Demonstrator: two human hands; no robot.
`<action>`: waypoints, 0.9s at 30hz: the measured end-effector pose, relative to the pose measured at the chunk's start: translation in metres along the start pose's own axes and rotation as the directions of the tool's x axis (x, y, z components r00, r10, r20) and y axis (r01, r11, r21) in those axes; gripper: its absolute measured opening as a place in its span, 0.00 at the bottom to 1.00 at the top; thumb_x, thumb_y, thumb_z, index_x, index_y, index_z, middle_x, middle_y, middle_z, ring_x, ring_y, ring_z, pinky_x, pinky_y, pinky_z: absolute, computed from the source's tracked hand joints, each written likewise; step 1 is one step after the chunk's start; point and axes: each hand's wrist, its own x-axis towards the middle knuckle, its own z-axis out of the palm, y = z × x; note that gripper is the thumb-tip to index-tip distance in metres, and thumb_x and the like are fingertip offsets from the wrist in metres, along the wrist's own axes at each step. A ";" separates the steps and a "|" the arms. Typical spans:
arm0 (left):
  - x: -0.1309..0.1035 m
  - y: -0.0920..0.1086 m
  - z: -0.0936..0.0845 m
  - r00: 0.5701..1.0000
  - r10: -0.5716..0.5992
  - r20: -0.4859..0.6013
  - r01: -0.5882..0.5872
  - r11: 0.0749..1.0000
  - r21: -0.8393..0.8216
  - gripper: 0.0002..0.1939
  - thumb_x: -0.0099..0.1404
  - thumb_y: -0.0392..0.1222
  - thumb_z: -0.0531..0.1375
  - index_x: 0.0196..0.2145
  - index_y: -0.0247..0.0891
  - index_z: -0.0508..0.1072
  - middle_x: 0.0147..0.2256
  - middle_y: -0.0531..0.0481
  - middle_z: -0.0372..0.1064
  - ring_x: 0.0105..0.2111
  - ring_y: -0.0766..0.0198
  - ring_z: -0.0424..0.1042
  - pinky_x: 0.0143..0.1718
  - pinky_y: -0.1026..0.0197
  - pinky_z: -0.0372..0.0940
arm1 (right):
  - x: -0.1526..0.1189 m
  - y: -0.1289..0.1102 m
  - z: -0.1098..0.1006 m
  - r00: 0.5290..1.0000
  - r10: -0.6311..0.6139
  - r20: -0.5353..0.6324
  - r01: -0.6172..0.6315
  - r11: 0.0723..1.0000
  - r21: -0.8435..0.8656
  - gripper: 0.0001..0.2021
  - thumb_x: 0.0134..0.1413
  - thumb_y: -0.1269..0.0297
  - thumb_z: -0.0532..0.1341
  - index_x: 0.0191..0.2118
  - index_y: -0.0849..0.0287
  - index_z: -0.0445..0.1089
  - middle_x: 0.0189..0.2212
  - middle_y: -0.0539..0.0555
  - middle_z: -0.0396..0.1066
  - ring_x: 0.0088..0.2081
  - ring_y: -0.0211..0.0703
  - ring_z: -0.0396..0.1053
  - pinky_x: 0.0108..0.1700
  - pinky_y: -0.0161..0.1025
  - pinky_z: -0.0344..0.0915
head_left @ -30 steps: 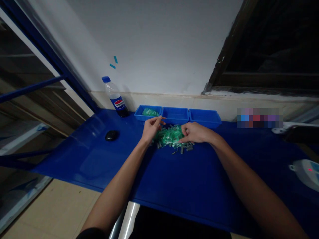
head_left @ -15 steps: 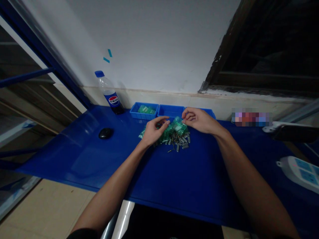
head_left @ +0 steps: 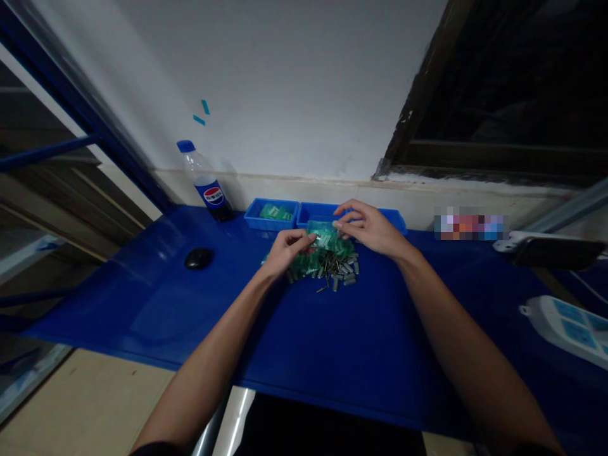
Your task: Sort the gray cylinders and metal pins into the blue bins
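A small green plastic bag (head_left: 323, 235) with pale print hangs between my hands above a heap. My left hand (head_left: 285, 249) pinches its left edge between thumb and forefinger. On the other side, my right hand (head_left: 371, 229) has thumb and forefinger closed at the bag's upper right corner, the other fingers curled loosely. Under them lie more green bags (head_left: 306, 263), partly hidden by my left hand. In front of these are loose screws (head_left: 331, 263) and short grey cylinders (head_left: 349, 279), too small to name surely.
Blue bins stand along the wall; the left bin (head_left: 266, 223) has green bags in it. A cola bottle (head_left: 209, 187) and a black mouse (head_left: 199, 258) are to the left. At right are a phone-like dark device (head_left: 558, 253) and a white power strip (head_left: 546, 316).
My left hand has closed onto the bag's left edge. My right hand has moved slightly left with the bag, which now hangs flatter between both hands. The view has shifted a little.
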 end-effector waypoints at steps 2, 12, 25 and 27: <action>0.005 -0.006 -0.003 0.995 -0.004 -0.096 -0.002 0.998 -0.064 0.25 0.63 0.57 0.68 0.19 0.37 0.68 0.20 0.54 0.64 0.24 0.67 0.65 0.29 0.63 0.59 | 0.001 0.009 -0.003 0.999 0.041 -0.002 -0.041 0.996 -0.078 0.11 0.59 0.57 0.66 0.45 0.54 0.70 0.31 0.54 0.77 0.33 0.48 0.78 0.36 0.44 0.72; 0.012 -0.003 -0.014 0.930 -0.218 -0.298 0.073 0.900 -0.430 0.30 0.60 0.56 0.73 0.53 0.36 0.77 0.39 0.45 0.80 0.28 0.70 0.72 0.32 0.66 0.66 | 0.003 0.032 0.004 0.989 0.139 0.049 -0.091 0.840 -0.535 0.14 0.55 0.50 0.69 0.38 0.55 0.73 0.29 0.54 0.78 0.31 0.48 0.75 0.33 0.42 0.63; 0.009 -0.005 -0.004 0.969 -0.137 -0.204 0.091 0.972 -0.218 0.27 0.61 0.64 0.69 0.40 0.33 0.82 0.33 0.44 0.79 0.27 0.67 0.72 0.29 0.65 0.62 | 0.005 0.041 0.020 0.986 0.164 -0.041 -0.153 0.767 -0.624 0.14 0.49 0.57 0.73 0.32 0.54 0.67 0.29 0.51 0.74 0.32 0.46 0.71 0.33 0.39 0.57; 0.009 -0.005 -0.004 0.971 -0.140 -0.194 0.099 0.974 -0.204 0.27 0.61 0.64 0.69 0.39 0.34 0.82 0.33 0.44 0.79 0.27 0.67 0.72 0.29 0.65 0.62 | 0.004 0.040 0.020 0.992 0.107 -0.074 -0.128 0.702 -0.700 0.16 0.48 0.53 0.73 0.32 0.54 0.67 0.31 0.53 0.73 0.35 0.48 0.71 0.33 0.40 0.56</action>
